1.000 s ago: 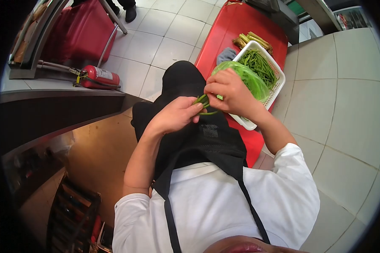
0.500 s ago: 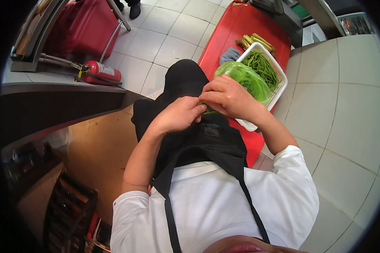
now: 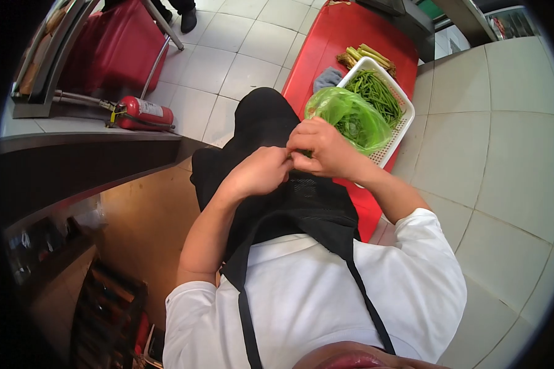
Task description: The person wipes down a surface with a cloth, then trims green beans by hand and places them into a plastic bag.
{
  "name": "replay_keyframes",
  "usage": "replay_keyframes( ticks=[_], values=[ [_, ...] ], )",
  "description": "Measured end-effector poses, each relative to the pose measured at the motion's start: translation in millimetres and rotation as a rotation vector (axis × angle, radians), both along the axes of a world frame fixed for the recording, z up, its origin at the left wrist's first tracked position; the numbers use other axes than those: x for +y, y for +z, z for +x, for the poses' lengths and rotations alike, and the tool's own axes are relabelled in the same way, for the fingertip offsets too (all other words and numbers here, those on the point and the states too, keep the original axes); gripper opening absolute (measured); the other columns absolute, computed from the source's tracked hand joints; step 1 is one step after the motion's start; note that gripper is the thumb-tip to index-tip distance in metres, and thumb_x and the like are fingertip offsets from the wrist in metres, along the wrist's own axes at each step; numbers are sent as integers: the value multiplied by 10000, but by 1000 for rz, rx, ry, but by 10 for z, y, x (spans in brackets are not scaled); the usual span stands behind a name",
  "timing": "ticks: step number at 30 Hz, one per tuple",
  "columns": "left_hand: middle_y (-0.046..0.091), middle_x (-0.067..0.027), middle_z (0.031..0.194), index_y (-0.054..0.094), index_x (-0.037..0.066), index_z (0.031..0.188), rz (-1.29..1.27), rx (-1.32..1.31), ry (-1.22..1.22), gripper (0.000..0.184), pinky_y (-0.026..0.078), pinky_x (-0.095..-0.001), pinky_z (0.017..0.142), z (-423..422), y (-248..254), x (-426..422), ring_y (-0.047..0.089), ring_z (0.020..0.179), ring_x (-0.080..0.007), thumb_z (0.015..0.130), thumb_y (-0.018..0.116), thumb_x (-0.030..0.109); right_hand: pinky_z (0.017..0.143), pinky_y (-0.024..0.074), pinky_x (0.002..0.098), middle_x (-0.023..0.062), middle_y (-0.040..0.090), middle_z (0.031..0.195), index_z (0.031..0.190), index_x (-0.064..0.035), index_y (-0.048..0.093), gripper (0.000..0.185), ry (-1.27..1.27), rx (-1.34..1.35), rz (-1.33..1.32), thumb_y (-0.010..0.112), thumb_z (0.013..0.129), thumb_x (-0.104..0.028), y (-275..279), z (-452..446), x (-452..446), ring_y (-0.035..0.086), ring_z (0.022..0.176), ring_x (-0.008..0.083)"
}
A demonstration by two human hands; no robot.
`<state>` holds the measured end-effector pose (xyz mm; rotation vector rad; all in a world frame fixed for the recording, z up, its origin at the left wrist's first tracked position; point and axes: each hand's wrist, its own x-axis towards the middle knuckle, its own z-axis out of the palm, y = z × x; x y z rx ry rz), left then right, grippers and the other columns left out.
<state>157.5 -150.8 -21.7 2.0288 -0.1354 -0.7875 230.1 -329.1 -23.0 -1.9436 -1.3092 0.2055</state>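
Above the black apron on my lap, my left hand point(image 3: 263, 170) and my right hand point(image 3: 324, 146) meet with fingers pinched. A thin green stalk is held between them, now almost wholly covered by the fingers. Just beyond my right hand, a green plastic bag point(image 3: 326, 104) stands open with cut green pieces inside. The bag lies over the near part of a white plastic basket point(image 3: 405, 117), which holds a heap of long thin green stalks point(image 3: 375, 92) like those of beans.
The basket rests on a red bench point(image 3: 326, 37), with a grey cloth point(image 3: 327, 80) and a bundle of pale yellowish stalks point(image 3: 368, 56) beside it. A fire extinguisher point(image 3: 143, 113) lies at the left. Another person's shoe point(image 3: 189, 21) shows at the top.
My hands have drawn tighter together, and the green stalk that showed between them is now mostly hidden. The bag's mouth looks wider. The view has shifted slightly.
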Motion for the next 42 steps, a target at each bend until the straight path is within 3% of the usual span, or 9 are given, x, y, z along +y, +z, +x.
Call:
replay_keyframes(
  ticks=[7, 10, 13, 18, 20, 26, 30, 33, 42],
  values=[
    [645, -209, 752, 585, -44, 874, -125, 50, -22, 279, 489, -449, 696, 64, 103, -52, 641, 751, -392, 962, 492, 204, 638, 470, 338, 126, 596, 750, 812, -8, 617, 73, -374, 858, -152, 606, 756, -53, -71, -188, -141, 598, 692, 259],
    [644, -204, 746, 584, -29, 850, -92, -44, -34, 279, 485, -457, 688, 42, -37, -131, 637, 749, -397, 965, 495, 209, 658, 480, 351, 128, 602, 760, 808, -28, 617, 68, -323, 314, -31, 617, 742, -45, -150, -200, -188, 598, 707, 274],
    [624, -128, 693, 582, -22, 847, 7, -134, -145, 282, 484, -391, 640, -8, -120, -172, 625, 652, -278, 980, 500, 213, 697, 486, 368, 121, 608, 781, 806, -33, 609, 76, -294, -134, -34, 629, 734, -45, -184, -106, -274, 598, 743, 300],
    [594, -87, 662, 591, 0, 832, -177, 37, 96, 268, 452, -354, 588, -55, -30, 7, 578, 626, -211, 977, 504, 208, 707, 471, 412, 131, 594, 768, 788, -27, 593, 67, -559, -248, -74, 620, 726, -28, 4, 311, -735, 590, 749, 324],
    [538, 31, 712, 604, 45, 953, -416, 251, 224, 241, 372, -207, 533, -37, -250, 135, 433, 588, -47, 1012, 487, 246, 700, 482, 424, 148, 612, 796, 808, -21, 608, 60, -551, -261, -236, 607, 750, -36, 4, 360, -898, 599, 744, 341],
    [563, 28, 762, 601, 43, 1057, -788, 319, 370, 252, 339, -164, 529, -35, -183, 233, 413, 584, -30, 1018, 503, 272, 694, 498, 474, 179, 619, 754, 881, -16, 633, 150, -463, -259, -751, 623, 747, -83, -427, 258, -1201, 633, 738, 365],
    [589, 8, 795, 597, 34, 1084, -861, 341, 394, 247, 350, -164, 534, -68, -165, 245, 444, 599, -32, 1011, 519, 257, 675, 499, 429, 170, 647, 802, 995, -23, 666, 209, -607, 31, -416, 671, 793, -75, -138, 214, -956, 638, 729, 332],
    [609, -17, 840, 592, 24, 1125, -898, 355, 412, 262, 375, -169, 546, -53, -144, 207, 483, 629, -45, 1006, 531, 249, 664, 477, 297, 101, 634, 829, 1050, -32, 677, 210, -623, 160, -136, 697, 847, -80, 52, 175, -767, 589, 701, 179],
    [643, -72, 988, 552, 29, 1261, -1200, 424, 606, 325, 461, -236, 626, -91, -191, 150, 546, 718, -93, 997, 542, 219, 704, 501, 315, 99, 627, 921, 1052, -43, 670, 265, -496, 107, 262, 747, 800, -74, 266, -134, -10, 621, 799, 213]
  ],
)
